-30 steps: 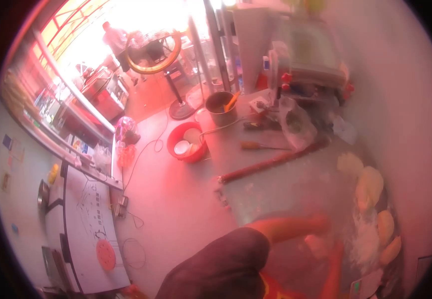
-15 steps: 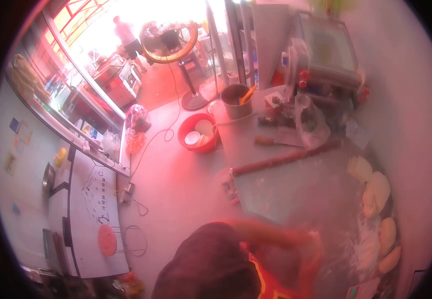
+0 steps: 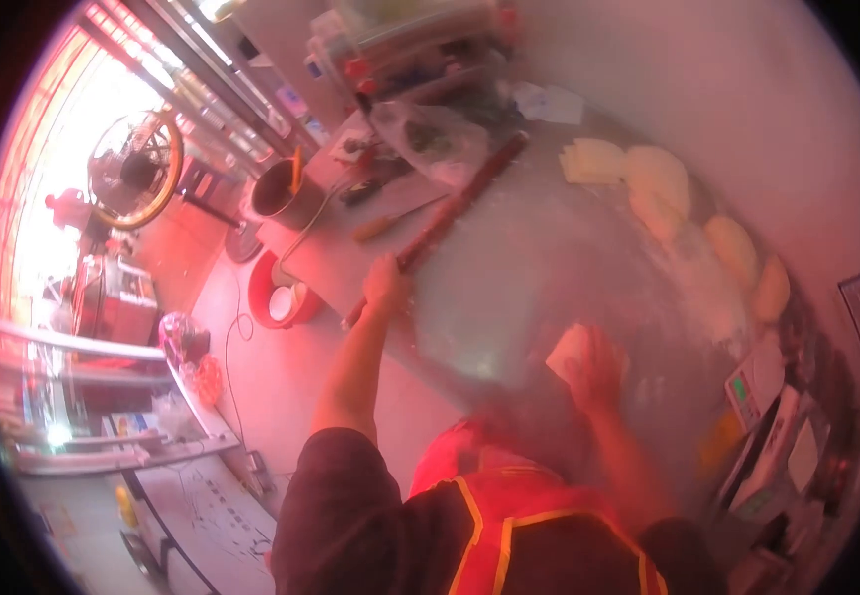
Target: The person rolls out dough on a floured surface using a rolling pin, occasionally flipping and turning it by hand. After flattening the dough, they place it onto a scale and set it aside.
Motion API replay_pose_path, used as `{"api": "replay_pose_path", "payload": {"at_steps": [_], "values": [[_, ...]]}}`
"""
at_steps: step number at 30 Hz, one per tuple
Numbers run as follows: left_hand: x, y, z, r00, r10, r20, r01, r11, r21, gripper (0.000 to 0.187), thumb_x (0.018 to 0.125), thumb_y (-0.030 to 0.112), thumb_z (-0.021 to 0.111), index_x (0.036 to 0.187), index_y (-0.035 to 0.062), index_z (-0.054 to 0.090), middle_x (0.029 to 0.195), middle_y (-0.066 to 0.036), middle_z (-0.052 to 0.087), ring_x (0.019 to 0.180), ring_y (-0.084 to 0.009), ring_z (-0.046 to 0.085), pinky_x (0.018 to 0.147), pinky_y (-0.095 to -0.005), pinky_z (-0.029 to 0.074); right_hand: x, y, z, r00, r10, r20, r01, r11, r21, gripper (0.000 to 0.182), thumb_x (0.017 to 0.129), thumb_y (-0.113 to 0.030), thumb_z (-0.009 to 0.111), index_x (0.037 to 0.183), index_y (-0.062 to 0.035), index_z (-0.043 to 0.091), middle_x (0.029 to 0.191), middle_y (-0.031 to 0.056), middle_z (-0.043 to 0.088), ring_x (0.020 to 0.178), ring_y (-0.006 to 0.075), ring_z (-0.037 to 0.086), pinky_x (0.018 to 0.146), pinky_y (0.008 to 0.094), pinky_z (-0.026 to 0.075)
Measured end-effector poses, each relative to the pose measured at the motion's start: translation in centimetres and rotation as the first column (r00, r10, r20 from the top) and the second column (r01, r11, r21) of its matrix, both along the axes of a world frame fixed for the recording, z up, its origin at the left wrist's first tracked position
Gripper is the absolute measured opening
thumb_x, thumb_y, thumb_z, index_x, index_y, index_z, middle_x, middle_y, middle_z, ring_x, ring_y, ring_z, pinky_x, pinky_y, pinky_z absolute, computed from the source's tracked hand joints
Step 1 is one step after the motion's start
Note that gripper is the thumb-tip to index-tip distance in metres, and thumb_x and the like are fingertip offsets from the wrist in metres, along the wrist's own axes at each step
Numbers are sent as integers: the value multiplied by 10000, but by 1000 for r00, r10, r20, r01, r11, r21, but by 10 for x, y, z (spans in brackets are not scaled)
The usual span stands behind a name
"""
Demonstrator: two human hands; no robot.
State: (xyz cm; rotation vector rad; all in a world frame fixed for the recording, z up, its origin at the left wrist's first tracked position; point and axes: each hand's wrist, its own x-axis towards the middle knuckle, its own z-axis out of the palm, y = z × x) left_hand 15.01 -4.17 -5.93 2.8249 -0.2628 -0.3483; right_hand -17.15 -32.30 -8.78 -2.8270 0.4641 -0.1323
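Wall (image 3: 757, 89) at right: pale, pinkish cast. Strong glare at upper left, through a red-barred opening (image 3: 38, 129). Pedestal fan (image 3: 137, 171) near it; reddish-brown floor (image 3: 174, 243) beyond, paler floor (image 3: 281, 397) nearer.

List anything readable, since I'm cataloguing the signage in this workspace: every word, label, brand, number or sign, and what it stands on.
No text can be read here.
White panel, lower left: dark lettering-like marks, too small and blurred to read.
Pale device, right: it has a green patch, but any figures there are too small to make out.
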Motion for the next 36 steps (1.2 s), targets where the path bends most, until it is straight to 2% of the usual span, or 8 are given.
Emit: {"api": "replay_pose_path", "payload": {"at_steps": [4, 6, 8, 11, 14, 16, 21, 36], "values": [[-46, 12, 8, 999, 11, 45, -12, 1000, 11, 327, 793, 262, 674, 1060, 109, 562, 1115, -154, 619, 992, -387, 614, 848, -498, 479, 0, -5, 6, 999, -16, -39, 22, 990, 142, 694, 911, -339, 569, 1475, -41, 295, 1494, 209, 348, 1396, 365, 310, 1137, 577, 206], [-78, 31, 13, 992, -121, 35, 121, 993, -3, 298, 790, 262, 678, 1032, 123, 571, 1065, -126, 628, 966, -372, 619, 817, -494, 483, -13, -18, -31, 952, -101, 289, -11, 932, 361, 702, 886, -300, 612, 1472, -55, 311, 1489, 198, 363, 1394, 377, 316, 1121, 574, 240], [-109, 38, 10, 954, -293, 57, 294, 956, -18, 275, 784, 252, 681, 1010, 135, 577, 1017, -104, 629, 946, -354, 621, 780, -484, 486, -26, -26, 29, 897, -42, 439, 22, 998, 50, 716, 841, -216, 660, 1463, -70, 336, 1484, 197, 371, 1383, 387, 336, 1104, 559, 275], [-129, 18, 10, 807, -571, 149, 583, 811, -49, 248, 772, 223, 686, 978, 139, 577, 955, -88, 618, 924, -325, 620, 722, -462, 486, -54, -49, 71, 965, -28, 261, 65, 989, -133, 712, 804, -154, 676, 1443, -72, 372, 1473, 208, 382, 1359, 393, 371, 1111, 538, 280], [-133, -24, 34, 610, -774, 171, 789, 614, -36, 227, 766, 198, 690, 947, 123, 576, 912, -80, 604, 915, -305, 615, 707, -447, 483, -114, -86, 23, 970, -66, -233, 88, 993, 85, 712, 777, -112, 682, 1426, -69, 391, 1466, 207, 388, 1348, 394, 377, 1113, 529, 282], [-130, -45, 35, 524, -813, 255, 840, 543, 6, 221, 766, 185, 689, 943, 112, 578, 896, -69, 598, 926, -295, 608, 736, -448, 478, -148, -78, 25, 968, -132, -211, 166, 975, 150, 674, 802, -118, 670, 1416, -56, 398, 1465, 203, 390, 1346, 386, 375, 1113, 526, 279], [-144, -76, -7, 640, -718, 274, 745, 667, 8, 582, 860, 288, 626, 1347, 14, 464, 1377, -190, 483, 1318, -345, 413, 1118, -510, 271, -152, -43, 15, 906, -422, 27, 422, 907, -10, 566, 907, -211, 582, 1412, -34, 399, 1475, 192, 382, 1362, 361, 360, 1123, 527, 255], [-7, -280, -37, 494, -664, 561, 697, 688, 201, 583, 940, 417, 501, 1411, 79, 445, 1489, -137, 395, 1418, -314, 300, 1154, -545, 184, -8, -209, -6, 871, -461, 167, 490, 825, -280, 551, 986, -283, 463, 1474, -74, 318, 1531, 145, 319, 1424, 319, 279, 1141, 541, 212]]}}
